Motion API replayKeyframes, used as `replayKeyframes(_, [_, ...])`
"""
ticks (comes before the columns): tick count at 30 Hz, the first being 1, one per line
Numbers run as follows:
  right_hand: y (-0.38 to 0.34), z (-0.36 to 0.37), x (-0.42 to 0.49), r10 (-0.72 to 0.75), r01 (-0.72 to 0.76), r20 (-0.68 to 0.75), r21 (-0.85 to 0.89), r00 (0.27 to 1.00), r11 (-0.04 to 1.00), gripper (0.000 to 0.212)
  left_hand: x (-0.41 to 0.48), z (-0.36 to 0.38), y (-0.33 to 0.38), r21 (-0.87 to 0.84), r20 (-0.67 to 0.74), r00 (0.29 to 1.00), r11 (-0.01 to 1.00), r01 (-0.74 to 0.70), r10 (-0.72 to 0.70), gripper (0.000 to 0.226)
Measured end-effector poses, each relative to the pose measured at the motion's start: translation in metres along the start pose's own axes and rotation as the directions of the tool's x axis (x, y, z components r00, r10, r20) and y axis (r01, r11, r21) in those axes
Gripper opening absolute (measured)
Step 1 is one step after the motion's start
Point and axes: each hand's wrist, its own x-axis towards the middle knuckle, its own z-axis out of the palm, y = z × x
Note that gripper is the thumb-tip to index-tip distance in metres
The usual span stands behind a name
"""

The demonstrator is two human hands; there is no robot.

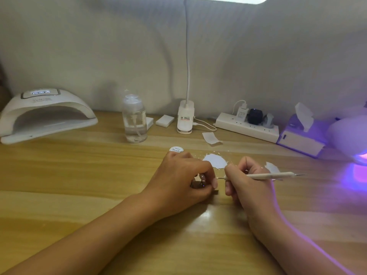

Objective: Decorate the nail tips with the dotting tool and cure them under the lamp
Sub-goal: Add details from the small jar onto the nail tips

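1. Wooden table [79,175] against a grey padded wall; a lamp [47,114] sits far left, and a purple lamp [353,139] glows at the right edge.
2. Risk: the dotting tool [264,176] has its fine point just beside the left hand [182,175]. A slip could smear gel or mark skin instead of the nail tip, which is hidden under that hand.
3. Left fingers [208,175] curl tight round a dark holder [216,192], pinning it to the table.
4. Right hand [246,181]: fingers [234,171] pinch the tool like a pen, close to its point.
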Motion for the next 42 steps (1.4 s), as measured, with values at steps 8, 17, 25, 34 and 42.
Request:
replayKeyframes(8, [-0.003, 0.003, -0.002, -0.002, 0.002, 0.024, -0.007, 1.0, 1.0, 0.037, -0.001, -0.001, 0.0, -0.006, 0.005, 1.0, 1.0, 0.001, -0.001, 0.003])
replayKeyframes(17, [-0.005, 0.003, -0.003, 0.005, -0.006, 0.044, 0.016, 0.999, 1.0, 0.038, -0.001, 0.0, -0.001, 0.012, -0.011, 1.0, 1.0, -0.018, 0.018, 0.005])
replayKeyframes(25, [-0.003, 0.002, -0.002, 0.004, -0.004, 0.014, 0.037, 1.0, 0.999, 0.04, -0.002, 0.001, -0.002, 0.009, -0.023, 0.999, 1.0, -0.024, 0.025, 0.005])
replayKeyframes(34, [-0.008, -0.007, 0.005, -0.068, 0.079, -0.09, 0.128, 0.994, 0.989, 0.025, -0.001, 0.002, -0.004, -0.017, -0.009, 1.0, 1.0, -0.017, 0.017, 0.003])
replayKeyframes(42, [0.005, -0.017, 0.021, 0.032, -0.042, -0.052, -0.219, 0.998, 0.975, 0.012, -0.001, 0.002, -0.004, -0.036, -0.024, 1.0, 0.999, -0.016, 0.015, 0.01])
